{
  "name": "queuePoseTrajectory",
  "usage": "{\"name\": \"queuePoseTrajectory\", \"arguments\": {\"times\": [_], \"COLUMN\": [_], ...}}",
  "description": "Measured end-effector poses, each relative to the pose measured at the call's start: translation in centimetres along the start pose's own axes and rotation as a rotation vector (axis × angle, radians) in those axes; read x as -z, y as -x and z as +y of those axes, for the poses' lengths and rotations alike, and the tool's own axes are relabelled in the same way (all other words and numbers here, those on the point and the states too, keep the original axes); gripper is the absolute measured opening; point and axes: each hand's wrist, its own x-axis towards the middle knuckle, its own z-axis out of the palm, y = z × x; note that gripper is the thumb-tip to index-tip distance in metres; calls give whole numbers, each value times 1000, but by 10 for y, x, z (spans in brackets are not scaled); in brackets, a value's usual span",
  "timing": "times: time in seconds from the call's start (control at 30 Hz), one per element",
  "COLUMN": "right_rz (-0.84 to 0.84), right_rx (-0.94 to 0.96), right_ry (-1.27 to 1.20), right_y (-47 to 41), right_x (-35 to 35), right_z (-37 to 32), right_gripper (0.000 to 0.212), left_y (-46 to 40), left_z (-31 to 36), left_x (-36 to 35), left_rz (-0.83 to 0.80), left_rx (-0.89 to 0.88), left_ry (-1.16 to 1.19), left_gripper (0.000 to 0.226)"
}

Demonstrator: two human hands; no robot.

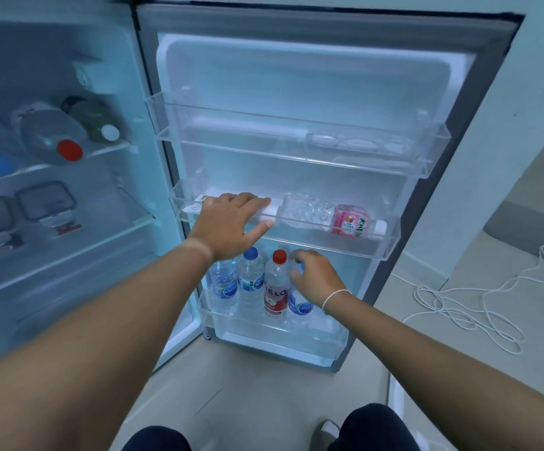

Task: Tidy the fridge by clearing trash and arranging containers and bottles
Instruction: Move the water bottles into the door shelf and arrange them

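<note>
The left hand is laid over the front rail of the middle door shelf, fingers extended and slightly spread, with the fingertips resting on a white item lying on its side in that shelf; no curl around the item is seen. Just right of this hand, in the same shelf, a crumpled clear bottle and a pink-labelled bottle are lying flat. The right hand is held below, at the lower door shelf, its fingers curled around the top of a blue-capped bottle (the cap is mostly covered by the fingers). Directly left of this hand, touching or nearly so, a red-capped bottle stands upright, followed by two more blue-capped water bottles. A likely fault is judged to be toppling: if the gripped bottle is tilted on lifting, the red-capped neighbour may be knocked over. The lying bottles may also roll if the white item is shifted.
</note>
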Motion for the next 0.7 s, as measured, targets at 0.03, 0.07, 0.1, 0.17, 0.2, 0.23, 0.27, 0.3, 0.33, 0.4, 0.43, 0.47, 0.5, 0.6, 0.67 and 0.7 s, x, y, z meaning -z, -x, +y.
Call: {"name": "queuePoseTrajectory", "arguments": {"times": [0.03,0.07,0.1,0.17,0.2,0.23,0.27,0.3,0.33,0.4,0.43,0.47,0.5,0.6,0.67,0.7], "right_rz": [5,12,29,74,103,136,167,203,244,324,350,357,346,249,136,94], "right_rx": [50,95,144,255,314,369,410,438,451,449,434,401,354,146,-22,-89], "right_ry": [7,15,31,71,82,90,93,98,112,155,172,182,189,173,86,44], "right_y": [8,15,22,31,34,37,38,38,36,31,27,21,16,0,-6,-7], "right_x": [5,11,18,33,40,49,56,64,71,85,92,97,102,112,112,111], "right_z": [-4,-8,-11,-17,-20,-24,-27,-30,-32,-35,-36,-36,-35,-28,-22,-19], "right_gripper": [32,30,28,25,24,23,23,23,23,24,24,25,27,34,40,43], "left_y": [0,0,0,0,0,1,1,1,1,2,2,2,2,1,0,0], "left_z": [1,1,1,2,1,2,1,1,2,2,3,3,3,3,4,4], "left_x": [1,1,1,3,4,6,6,7,8,10,10,10,10,11,12,12], "left_rz": [-8,-18,-24,-33,-37,-41,-49,-57,-64,-78,-83,-90,-98,-119,-129,-130], "left_rx": [0,3,5,8,11,13,17,18,20,26,30,37,47,69,73,74], "left_ry": [-2,1,12,35,43,48,52,56,60,70,76,85,97,119,123,126], "left_gripper": [74,75,77,79,80,81,82,82,83,84,83,81,77,67,67,67]}}
